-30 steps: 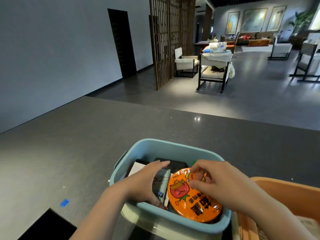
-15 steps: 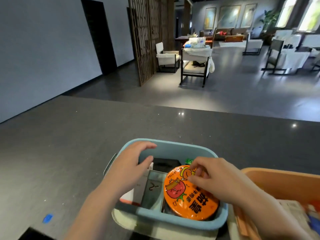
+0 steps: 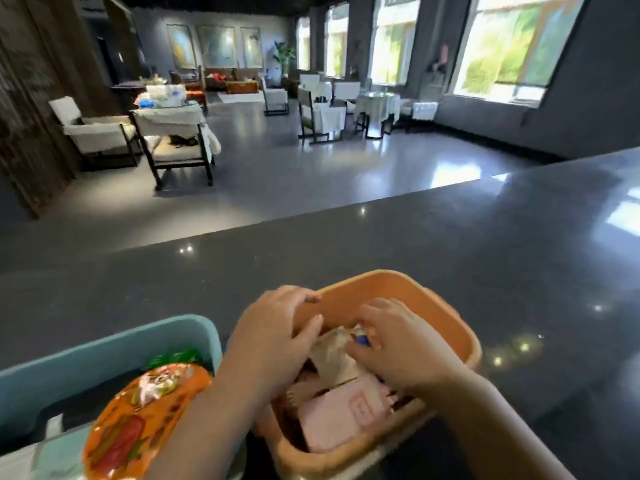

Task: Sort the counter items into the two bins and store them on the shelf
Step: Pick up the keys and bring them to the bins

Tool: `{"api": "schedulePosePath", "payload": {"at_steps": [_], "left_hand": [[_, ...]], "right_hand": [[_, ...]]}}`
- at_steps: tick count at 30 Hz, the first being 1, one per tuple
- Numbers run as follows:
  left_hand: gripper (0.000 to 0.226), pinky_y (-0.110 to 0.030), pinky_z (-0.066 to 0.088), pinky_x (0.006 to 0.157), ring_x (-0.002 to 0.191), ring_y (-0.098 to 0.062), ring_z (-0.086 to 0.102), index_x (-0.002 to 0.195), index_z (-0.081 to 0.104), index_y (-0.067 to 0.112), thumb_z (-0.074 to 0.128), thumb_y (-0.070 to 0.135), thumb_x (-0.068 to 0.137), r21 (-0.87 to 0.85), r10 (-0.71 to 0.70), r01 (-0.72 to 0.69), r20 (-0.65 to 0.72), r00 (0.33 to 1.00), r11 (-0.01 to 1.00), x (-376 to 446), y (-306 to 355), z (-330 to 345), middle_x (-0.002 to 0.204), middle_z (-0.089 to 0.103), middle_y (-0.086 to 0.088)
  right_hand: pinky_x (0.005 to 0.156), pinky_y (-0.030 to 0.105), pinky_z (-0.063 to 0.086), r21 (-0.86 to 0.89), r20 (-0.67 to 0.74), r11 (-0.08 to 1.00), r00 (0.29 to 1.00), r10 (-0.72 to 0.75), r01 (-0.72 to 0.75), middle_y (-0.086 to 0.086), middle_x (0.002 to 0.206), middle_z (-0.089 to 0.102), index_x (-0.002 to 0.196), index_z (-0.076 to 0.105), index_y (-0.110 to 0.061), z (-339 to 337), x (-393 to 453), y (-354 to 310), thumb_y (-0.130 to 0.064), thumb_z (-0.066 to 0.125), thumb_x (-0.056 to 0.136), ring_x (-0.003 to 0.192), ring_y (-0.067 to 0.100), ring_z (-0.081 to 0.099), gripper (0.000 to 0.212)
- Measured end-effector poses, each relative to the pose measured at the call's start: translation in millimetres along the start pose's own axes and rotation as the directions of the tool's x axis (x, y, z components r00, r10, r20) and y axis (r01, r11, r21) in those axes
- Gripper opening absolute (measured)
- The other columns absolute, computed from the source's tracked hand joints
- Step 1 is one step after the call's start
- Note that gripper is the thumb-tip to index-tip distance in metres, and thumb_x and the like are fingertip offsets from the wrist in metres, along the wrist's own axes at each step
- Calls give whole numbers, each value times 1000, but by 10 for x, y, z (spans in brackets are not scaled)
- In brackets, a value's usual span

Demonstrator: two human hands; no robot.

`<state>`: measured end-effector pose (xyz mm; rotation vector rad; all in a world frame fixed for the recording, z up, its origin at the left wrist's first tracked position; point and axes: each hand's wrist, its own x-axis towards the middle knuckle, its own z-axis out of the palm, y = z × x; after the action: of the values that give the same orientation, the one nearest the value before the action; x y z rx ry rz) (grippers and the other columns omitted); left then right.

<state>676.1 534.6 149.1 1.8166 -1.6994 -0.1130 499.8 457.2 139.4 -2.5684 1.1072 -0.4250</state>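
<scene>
The orange bin [image 3: 398, 289] stands on the dark counter [image 3: 485, 254], holding a pink box [image 3: 332, 420], a tan packet [image 3: 332, 355] and a small blue-tipped item [image 3: 362, 339]. My left hand [image 3: 273, 344] lies over the bin's left wall, fingers on the rim and thumb inside. My right hand [image 3: 398, 348] is inside the bin, with bent fingers and thumb closed on the top of the tan packet. To the left is the blue bin [image 3: 104, 355], with an orange noodle bowl [image 3: 138, 420] in it. The view is blurred.
The counter stretches far to the right and back. Beyond its far edge lies a room with chairs [image 3: 173, 140], covered tables [image 3: 322, 116] and bright windows [image 3: 512, 46].
Both hands left the blue bin and the noodle bowl and moved right to the orange bin. The view swung to the right with them.
</scene>
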Motion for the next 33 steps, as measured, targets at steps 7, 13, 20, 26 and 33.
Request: {"api": "schedulePosePath", "payload": {"at_steps": [7, 13, 20, 26, 33], "left_hand": [[29, -19, 28, 99, 116, -8, 50, 116, 60, 28, 54, 39, 90, -124, 210, -197, 103, 972, 973, 409, 1585, 1320, 119, 60, 13], [27, -26, 38, 98, 113, -8, 51, 117, 59, 31, 57, 37, 90, -213, 254, -206, 230, 939, 955, 471, 2911, 2618, 121, 59, 15], [29, -22, 39, 94, 112, -4, 50, 118, 58, 34, 57, 40, 90, -269, 348, -264, 342, 873, 926, 591, 4140, 3634, 120, 58, 17], [30, -22, 40, 93, 109, -4, 51, 119, 57, 35, 56, 43, 90, -247, 394, -318, 393, 831, 915, 1121, 4807, 4359, 122, 56, 19], [28, -25, 41, 93, 114, -5, 50, 116, 59, 34, 58, 42, 89, -262, 414, -332, 392, 821, 906, 2169, 5521, 5324, 119, 57, 18]], "right_hand": [[97, 32, 40, -103, -136, 946, 947, 292, -306, -10, 118, 55, 114, 58, -31, -796, -1173, 1487, -46, 56, 85, 118, 12, 45, 33], [93, 27, 41, -144, -215, 817, 823, 525, -559, -12, 118, 54, 116, 56, -32, -1410, -2429, 2798, -47, 54, 87, 116, 10, 45, 33], [88, 26, 40, -102, -267, 657, 656, 706, -747, -15, 123, 50, 121, 52, -36, -1920, -3473, 3866, -50, 52, 88, 118, 9, 44, 36], [94, 27, 40, -42, -291, 602, 586, 756, -797, -13, 126, 48, 124, 50, -35, -2283, -3639, 4801, -50, 52, 88, 119, 10, 43, 39], [92, 26, 40, -14, -294, 524, 504, 812, -852, -13, 127, 48, 124, 50, -36, -2734, -3483, 6115, -52, 52, 87, 119, 10, 45, 40]]}}
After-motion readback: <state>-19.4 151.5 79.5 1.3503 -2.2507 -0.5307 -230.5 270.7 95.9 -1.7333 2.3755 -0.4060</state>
